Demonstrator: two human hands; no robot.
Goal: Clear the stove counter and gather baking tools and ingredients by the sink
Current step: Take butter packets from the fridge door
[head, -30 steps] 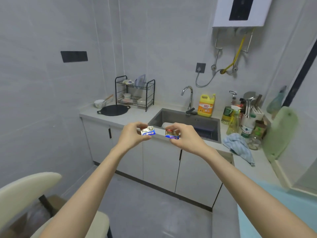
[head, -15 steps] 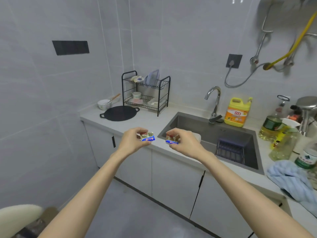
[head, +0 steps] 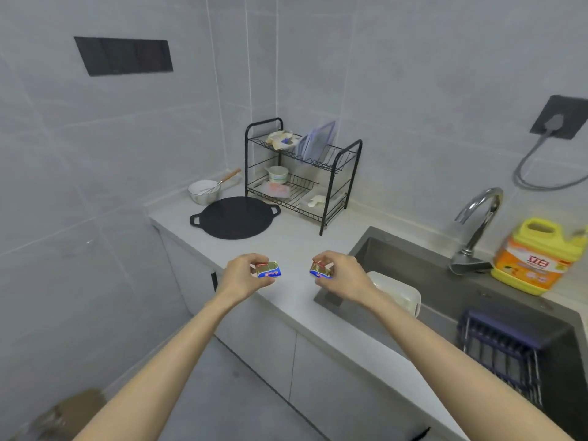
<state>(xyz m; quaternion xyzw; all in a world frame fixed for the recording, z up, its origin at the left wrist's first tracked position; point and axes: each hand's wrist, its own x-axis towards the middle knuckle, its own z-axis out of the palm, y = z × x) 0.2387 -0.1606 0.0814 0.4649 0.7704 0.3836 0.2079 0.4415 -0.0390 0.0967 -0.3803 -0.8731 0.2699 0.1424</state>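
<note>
Above the table, your left hand pinches one foil butter packet, your right hand another butter packet, each lying roughly crosswise, tilted.

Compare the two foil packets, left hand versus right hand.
The left packet is pinched by the left hand with its gold top and blue band mostly showing; the right packet, pinched by the right hand, is more hidden by that hand. The left packet hangs over bare counter; the right packet is nearer the sink corner. Both are small gold foil packets with blue print.
</note>
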